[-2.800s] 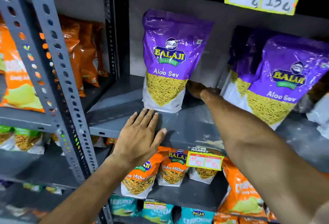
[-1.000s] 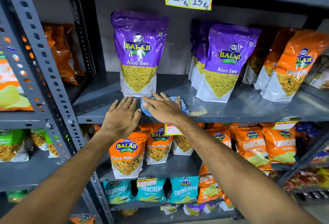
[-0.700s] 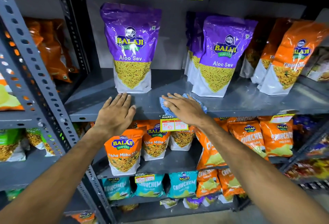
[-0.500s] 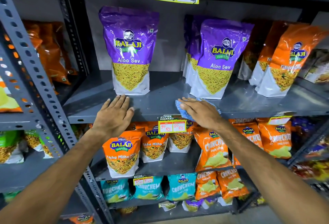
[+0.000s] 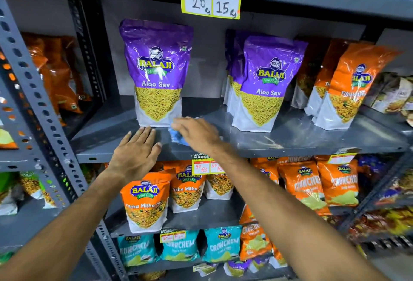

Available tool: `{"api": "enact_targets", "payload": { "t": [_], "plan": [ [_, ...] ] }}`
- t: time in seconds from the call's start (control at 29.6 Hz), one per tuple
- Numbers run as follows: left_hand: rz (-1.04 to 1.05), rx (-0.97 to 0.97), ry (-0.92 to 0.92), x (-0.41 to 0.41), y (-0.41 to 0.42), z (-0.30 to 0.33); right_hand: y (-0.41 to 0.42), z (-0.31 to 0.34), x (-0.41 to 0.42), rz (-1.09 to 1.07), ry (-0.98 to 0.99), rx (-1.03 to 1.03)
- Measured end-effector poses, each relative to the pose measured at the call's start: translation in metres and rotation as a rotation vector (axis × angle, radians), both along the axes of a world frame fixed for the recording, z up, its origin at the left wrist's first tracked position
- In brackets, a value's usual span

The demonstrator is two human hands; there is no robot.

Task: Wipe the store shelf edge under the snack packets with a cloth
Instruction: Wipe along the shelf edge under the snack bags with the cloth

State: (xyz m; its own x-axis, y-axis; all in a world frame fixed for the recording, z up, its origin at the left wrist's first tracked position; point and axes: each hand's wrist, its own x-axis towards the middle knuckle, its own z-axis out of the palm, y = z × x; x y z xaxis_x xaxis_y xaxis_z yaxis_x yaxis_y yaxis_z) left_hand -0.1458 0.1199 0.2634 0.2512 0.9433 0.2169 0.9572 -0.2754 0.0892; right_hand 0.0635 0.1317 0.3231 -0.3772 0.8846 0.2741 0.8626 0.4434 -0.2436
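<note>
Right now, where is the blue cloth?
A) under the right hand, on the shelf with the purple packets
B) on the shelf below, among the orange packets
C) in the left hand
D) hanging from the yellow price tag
A: the cloth shows blue under the fingers of the right hand, which presses it onto the shelf. The left hand lies flat beside it and holds nothing.

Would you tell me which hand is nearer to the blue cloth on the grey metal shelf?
Right. The right hand presses on the blue cloth; the left hand rests flat just left of it.
</note>
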Motion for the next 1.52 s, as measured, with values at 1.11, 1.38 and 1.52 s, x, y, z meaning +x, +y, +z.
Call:
{"api": "enact_targets", "payload": {
  "t": [1.11,1.38,1.52],
  "plan": [
    [-0.021,0.036,-0.013,0.051,-0.014,-0.004,0.042,0.012,0.069,-0.246,0.318,0.105],
    [-0.023,0.05,-0.017,0.052,-0.014,-0.001,0.144,0.025,0.04,-0.457,0.274,-0.026],
    [-0.021,0.051,-0.007,0.051,-0.012,-0.002,0.183,0.014,0.042,-0.513,0.247,-0.074]
  ]
}}
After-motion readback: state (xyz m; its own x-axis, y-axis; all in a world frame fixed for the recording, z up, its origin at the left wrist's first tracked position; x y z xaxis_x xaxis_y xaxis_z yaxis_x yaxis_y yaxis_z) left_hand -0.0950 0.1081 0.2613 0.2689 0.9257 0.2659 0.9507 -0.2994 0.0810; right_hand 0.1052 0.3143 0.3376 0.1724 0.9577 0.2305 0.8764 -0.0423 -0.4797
